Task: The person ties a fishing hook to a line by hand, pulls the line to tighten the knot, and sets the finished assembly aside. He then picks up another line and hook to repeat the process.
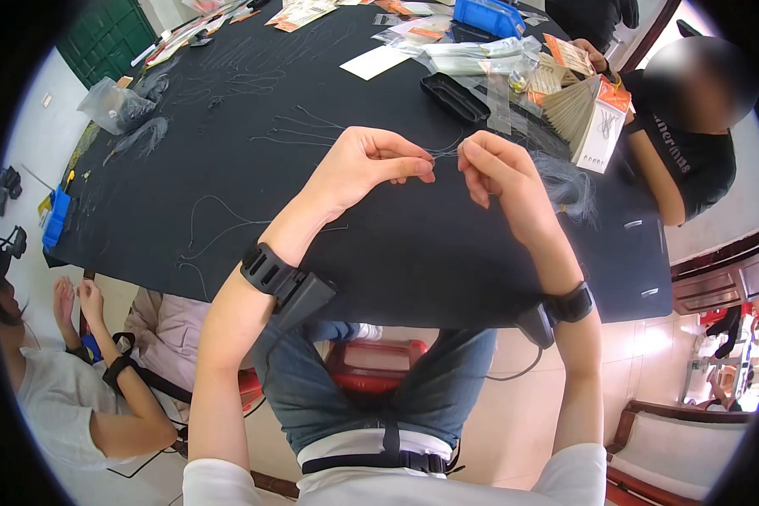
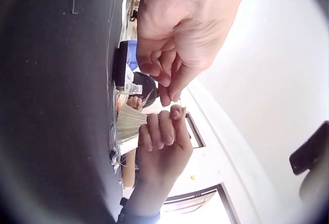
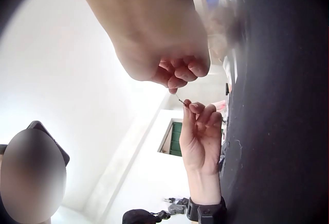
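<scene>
Over the table, my left hand [image 1: 367, 169] pinches a thin line [image 1: 447, 153] between thumb and fingertips. My right hand [image 1: 510, 177] faces it a short way to the right and pinches the line's other side. In the right wrist view a small dark, slender piece [image 3: 182, 102] shows at the left fingertips, with the line running from it to the right fingers; its kind is too small to tell. The left wrist view has both hands' fingertips close together, their other fingers curled. Several thin lines with looped ends [image 1: 299, 135] lie on the table beyond the left hand.
The black table [image 1: 413, 270] bears a black tray [image 1: 454, 97], a fan of cards [image 1: 594, 122], a bundle of clear line [image 1: 569, 190] and a blue bin [image 1: 489, 17]. A plastic bag [image 1: 114, 105] stands far left. People sit at the left and right.
</scene>
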Available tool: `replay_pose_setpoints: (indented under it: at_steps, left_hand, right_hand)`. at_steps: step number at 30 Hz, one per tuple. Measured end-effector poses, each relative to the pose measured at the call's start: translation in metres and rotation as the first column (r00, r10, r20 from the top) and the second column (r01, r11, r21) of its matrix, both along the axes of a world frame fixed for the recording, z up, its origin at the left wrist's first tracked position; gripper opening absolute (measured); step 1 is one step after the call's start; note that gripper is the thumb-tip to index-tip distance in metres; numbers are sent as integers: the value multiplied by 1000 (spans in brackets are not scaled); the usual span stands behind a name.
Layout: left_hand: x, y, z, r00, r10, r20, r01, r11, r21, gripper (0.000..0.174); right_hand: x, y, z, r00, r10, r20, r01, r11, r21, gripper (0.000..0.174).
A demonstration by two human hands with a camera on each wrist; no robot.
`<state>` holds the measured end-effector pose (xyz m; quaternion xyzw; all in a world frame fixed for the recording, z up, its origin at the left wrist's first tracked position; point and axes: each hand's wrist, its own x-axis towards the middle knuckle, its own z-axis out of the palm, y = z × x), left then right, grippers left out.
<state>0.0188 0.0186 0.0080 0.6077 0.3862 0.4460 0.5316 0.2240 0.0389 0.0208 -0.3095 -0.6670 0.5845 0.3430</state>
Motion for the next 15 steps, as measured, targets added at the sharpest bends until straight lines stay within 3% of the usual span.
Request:
replay_pose_setpoints:
  at_steps: [3, 7, 10, 15]
  left_hand:
    - [0, 0, 0, 1000, 0, 13, 0, 1000, 6, 12]
    - [-2, -1, 2, 999, 18, 28, -19, 999, 26, 11]
    - [-3, -2, 3, 999, 32, 26, -34, 998, 51, 10]
    - [0, -8, 8, 997, 75, 2, -74, 990, 120, 10]
  right_hand:
    - [-3, -3, 1, 973, -46, -226, 34, 998, -55, 26]
    - [-3, -6, 3, 902, 56, -428, -120, 985, -122, 24]
    - [0, 4, -8, 857, 174, -485, -244, 966, -84, 24]
    - [-1, 4, -9, 863, 119, -492, -194, 975, -104, 25]
